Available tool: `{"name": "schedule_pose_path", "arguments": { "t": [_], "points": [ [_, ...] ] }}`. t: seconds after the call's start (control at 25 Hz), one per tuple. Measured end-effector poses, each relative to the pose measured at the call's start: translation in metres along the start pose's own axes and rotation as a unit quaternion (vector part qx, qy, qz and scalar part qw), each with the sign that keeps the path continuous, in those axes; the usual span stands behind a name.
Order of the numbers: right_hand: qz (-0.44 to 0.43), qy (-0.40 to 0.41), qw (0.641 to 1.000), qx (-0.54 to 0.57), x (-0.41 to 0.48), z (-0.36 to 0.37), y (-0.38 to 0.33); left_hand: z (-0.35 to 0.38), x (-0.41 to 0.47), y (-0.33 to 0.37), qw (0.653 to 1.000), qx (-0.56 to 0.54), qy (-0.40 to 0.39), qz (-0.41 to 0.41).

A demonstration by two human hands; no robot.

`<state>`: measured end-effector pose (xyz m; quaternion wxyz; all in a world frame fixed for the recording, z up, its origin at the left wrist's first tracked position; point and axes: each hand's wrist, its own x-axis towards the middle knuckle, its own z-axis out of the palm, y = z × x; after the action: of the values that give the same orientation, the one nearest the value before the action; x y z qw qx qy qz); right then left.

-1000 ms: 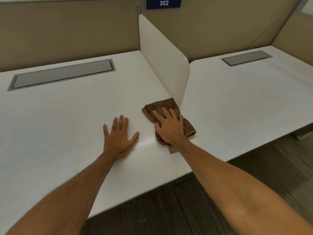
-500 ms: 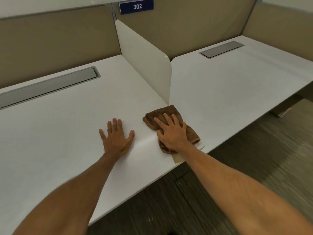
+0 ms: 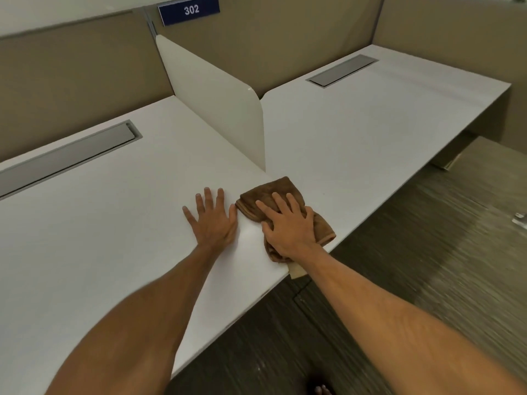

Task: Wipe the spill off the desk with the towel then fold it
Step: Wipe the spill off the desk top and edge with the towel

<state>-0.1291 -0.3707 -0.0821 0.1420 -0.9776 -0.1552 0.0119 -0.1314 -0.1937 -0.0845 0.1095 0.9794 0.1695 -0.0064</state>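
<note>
A bunched brown towel lies on the white desk near its front edge, just in front of the white divider panel. My right hand presses flat on the towel with fingers spread, covering its near half. My left hand rests palm down on the bare desk right beside the towel's left edge, fingers apart, holding nothing. A small tan patch shows at the desk edge under my right wrist. I cannot make out any spill on the desk surface.
An upright white divider splits the desk into two bays. Grey cable trays sit at the back of each bay. A blue sign reading 302 hangs on the beige partition. Dark floor lies beyond the front edge.
The view has swung left and tilted. My right hand and the towel have slid slightly toward the desk's front edge, and my left hand now sits closer to the towel.
</note>
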Motion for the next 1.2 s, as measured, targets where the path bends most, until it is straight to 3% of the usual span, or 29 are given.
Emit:
{"name": "schedule_pose_path", "arguments": {
  "t": [0.28, 0.4, 0.68, 0.8, 0.96, 1.0, 1.2],
  "points": [
    [-0.003, -0.079, 0.997, 0.026, 0.036, -0.012, 0.013, 0.002, 0.026, 0.059, 1.0, -0.023, 0.003, -0.021],
    [-0.031, -0.073, 0.996, 0.05, 0.039, -0.016, 0.026, 0.008, 0.024, 0.071, 0.999, -0.021, 0.008, -0.048],
    [-0.027, -0.113, 0.967, 0.226, 0.049, -0.026, 0.064, 0.014, 0.027, 0.101, 0.997, -0.013, 0.008, -0.074],
    [-0.009, -0.165, 0.903, 0.397, 0.061, -0.033, 0.08, 0.019, 0.028, 0.113, 0.996, -0.007, 0.007, -0.093],
    [0.043, -0.283, 0.735, 0.614, 0.08, -0.033, 0.108, 0.023, 0.03, 0.112, 0.995, 0.01, 0.012, -0.099],
    [0.049, -0.3, 0.722, 0.622, 0.085, -0.032, 0.11, 0.023, 0.03, 0.113, 0.995, 0.012, 0.012, -0.101],
    [0.044, -0.305, 0.731, 0.608, 0.108, -0.026, 0.098, 0.028, 0.033, 0.114, 0.994, 0.01, 0.026, -0.102]
  ]
}}
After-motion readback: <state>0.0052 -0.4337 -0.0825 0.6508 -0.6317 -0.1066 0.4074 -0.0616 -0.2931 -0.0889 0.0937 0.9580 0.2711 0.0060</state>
